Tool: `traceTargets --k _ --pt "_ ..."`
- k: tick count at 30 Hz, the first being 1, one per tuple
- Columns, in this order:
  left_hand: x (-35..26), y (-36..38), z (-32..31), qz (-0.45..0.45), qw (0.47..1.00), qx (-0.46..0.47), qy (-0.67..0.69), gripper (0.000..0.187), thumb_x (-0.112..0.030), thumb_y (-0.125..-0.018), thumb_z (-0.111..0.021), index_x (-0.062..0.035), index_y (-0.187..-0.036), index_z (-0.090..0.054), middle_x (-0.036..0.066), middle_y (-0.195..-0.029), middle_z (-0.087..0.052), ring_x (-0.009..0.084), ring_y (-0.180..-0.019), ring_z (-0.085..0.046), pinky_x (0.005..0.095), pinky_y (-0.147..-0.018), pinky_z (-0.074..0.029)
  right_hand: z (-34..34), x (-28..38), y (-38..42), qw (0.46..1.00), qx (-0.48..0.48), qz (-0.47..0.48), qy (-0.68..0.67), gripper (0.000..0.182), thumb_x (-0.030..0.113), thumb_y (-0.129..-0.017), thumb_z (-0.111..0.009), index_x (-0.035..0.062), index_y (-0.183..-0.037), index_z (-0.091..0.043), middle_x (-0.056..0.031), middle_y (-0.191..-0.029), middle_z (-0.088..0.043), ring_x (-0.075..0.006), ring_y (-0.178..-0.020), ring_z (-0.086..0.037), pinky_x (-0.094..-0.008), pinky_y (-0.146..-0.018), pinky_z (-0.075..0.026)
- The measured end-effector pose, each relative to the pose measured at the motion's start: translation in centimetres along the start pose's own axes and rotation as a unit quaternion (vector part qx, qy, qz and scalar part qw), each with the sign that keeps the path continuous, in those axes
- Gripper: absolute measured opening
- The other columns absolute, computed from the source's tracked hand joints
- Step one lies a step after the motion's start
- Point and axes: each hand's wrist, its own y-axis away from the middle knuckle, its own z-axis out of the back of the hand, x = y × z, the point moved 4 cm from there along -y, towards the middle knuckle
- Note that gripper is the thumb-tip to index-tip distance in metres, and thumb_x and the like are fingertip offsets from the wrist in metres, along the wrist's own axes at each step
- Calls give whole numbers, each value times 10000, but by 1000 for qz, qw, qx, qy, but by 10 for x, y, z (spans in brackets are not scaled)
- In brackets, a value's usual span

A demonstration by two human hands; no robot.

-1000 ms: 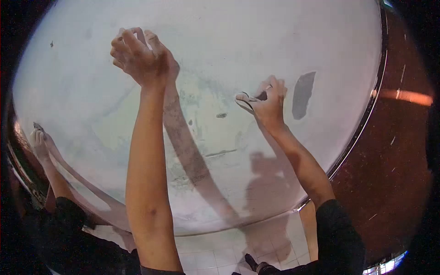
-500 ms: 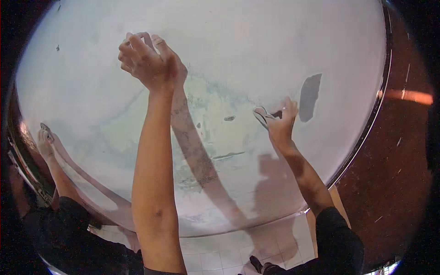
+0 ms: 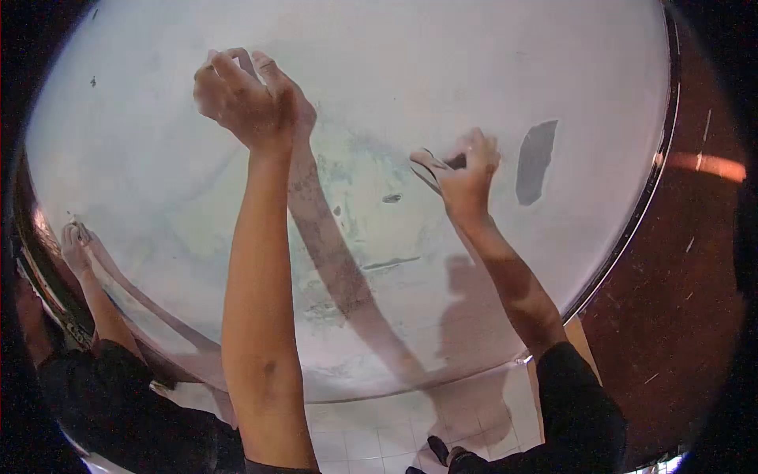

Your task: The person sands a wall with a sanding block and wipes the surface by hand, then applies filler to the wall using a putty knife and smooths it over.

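My left hand (image 3: 246,103) curls over the pale panel (image 3: 371,79); I can't tell whether it grips anything. My right hand (image 3: 471,174) pinches a folded sheet (image 3: 427,178) near the grey patch (image 3: 537,162); uneven pressure could score the panel.

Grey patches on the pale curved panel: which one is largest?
The solid grey elongated patch just to the right of the right hand; the small dark oval patch and the thin grey streak left of that hand are far smaller.
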Motion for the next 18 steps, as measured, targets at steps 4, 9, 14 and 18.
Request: traceTargets --k 4,9,14,18 --pt "-1 0 3 -6 1000 -13 18 335 -239 -886 -527 -24 -1136 -470 150 -1111 -469 347 -1112 -406 517 -935 -305 9 -20 21 999 27 13 -17 527 245 -543 -930 71 -658 -446 -59 -712 -477 -258 -721 -444 -400 -634 -341" --pt "-1 -4 5 12 1000 -3 1 385 -236 -877 -531 6 -1168 -463 162 -1138 -462 357 -1124 -406 516 -941 -306 10 -12 15 997 38 -63 10 508 258 -561 -923 73 -664 -461 -61 -762 -489 -269 -759 -448 -401 -680 -357" --pt "1 -1 3 -2 1000 -7 9 427 -235 -878 -528 20 -1211 -448 163 -1161 -454 368 -1145 -396 520 -957 -296 14 -29 37 991 113 -61 34 511 430 -621 -858 56 -707 -520 -83 -843 -509 -317 -864 -467 -457 -745 -351" --pt "-2 -1 4 5 1000 4 8 428 -220 -880 -527 23 -1223 -444 159 -1179 -455 371 -1151 -394 525 -977 -281 74 -138 221 974 184 -74 106 702 239 -693 -846 -95 -1192 -483 -248 -1109 -501 -428 -1106 -449 -497 -1003 -354"
